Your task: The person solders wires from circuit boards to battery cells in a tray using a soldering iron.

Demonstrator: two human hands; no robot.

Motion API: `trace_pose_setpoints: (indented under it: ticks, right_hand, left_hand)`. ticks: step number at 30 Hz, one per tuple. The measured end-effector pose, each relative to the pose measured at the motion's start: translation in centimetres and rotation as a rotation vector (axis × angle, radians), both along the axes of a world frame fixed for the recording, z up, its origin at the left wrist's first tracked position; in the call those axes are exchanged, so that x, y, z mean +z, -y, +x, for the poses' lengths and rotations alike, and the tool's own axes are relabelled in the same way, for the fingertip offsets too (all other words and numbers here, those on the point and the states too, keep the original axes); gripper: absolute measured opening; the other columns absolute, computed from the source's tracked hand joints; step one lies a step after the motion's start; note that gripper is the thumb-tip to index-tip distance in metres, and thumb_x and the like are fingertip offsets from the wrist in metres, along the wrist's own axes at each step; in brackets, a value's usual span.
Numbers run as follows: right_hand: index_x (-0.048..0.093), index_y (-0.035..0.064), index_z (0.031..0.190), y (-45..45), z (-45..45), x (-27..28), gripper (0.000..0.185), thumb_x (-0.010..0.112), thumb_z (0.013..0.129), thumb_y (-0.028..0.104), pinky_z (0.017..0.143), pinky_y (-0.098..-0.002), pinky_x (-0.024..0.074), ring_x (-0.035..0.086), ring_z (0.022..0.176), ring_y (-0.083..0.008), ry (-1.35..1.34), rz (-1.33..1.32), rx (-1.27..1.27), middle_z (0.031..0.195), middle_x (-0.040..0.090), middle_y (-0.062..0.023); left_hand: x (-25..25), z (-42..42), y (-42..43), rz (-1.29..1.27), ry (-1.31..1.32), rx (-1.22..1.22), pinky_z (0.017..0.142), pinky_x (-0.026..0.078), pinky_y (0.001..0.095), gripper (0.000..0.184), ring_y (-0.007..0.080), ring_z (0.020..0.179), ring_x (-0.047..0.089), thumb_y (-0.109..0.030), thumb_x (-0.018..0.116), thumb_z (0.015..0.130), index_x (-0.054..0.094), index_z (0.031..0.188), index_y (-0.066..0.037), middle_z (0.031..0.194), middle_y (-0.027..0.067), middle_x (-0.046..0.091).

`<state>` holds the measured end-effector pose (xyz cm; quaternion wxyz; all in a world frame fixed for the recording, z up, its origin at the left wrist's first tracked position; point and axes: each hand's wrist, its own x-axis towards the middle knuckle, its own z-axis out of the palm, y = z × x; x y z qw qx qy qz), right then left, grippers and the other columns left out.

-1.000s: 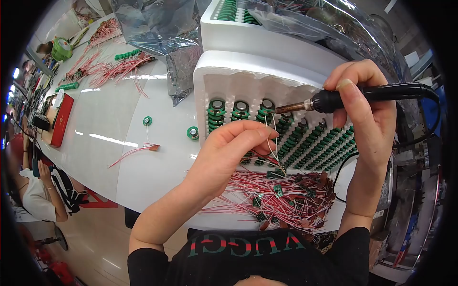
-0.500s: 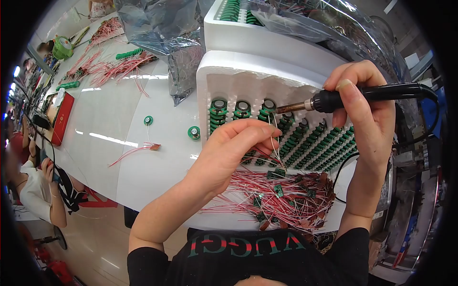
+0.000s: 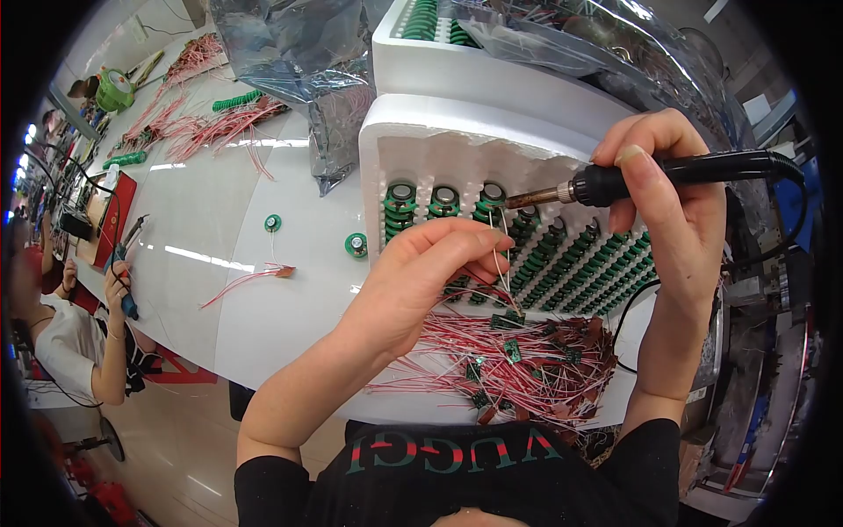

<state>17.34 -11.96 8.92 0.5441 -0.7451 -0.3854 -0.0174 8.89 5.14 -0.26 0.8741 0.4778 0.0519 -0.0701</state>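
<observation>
My right hand (image 3: 663, 198) is wrapped round the black handle of a soldering iron (image 3: 606, 183), its metal tip pointing left. That tip is at a round green part (image 3: 492, 195) at the upper end of a row in the white foam tray (image 3: 474, 114). Thin white wires (image 3: 503, 255) run down from the same part, pinched in my left hand (image 3: 439, 259) just below the tip. Below the hand the wires lead toward a small green circuit board (image 3: 507, 321). Rows of green round parts fill the tray.
Below the tray lies a pile of red and white wires (image 3: 527, 369) with small boards. Two green parts lie left of the tray, one wired. A plastic bag (image 3: 299, 61) and a red box (image 3: 114, 220) are farther off. At left a co-worker (image 3: 79, 342) holds a tool.
The co-worker at the left has raised a blue tool over the table. My own hands and the soldering iron have stayed almost in place.
</observation>
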Motion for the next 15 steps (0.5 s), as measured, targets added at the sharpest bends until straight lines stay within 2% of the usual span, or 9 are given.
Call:
trace_pose_setpoints:
  ticks: [15]
  right_hand:
    - [0.05, 0.0026, 0.083, 0.03, -0.03, -0.13, 0.017, 0.051, 0.087, 0.019, 0.049, -0.0144, 0.0382, 0.045, 0.053, -0.0014, 0.0, 0.014, -0.007, 0.086, 0.055, -0.0082]
  left_hand:
    - [-0.02, 0.15, 0.16, -0.008, 0.015, 0.004, 0.073, 0.04, 0.0242, 0.021, 0.0091, 0.072, 0.053, -0.02, 0.056, 0.082, 0.062, 0.09, -0.002, 0.078, 0.0031, 0.06]
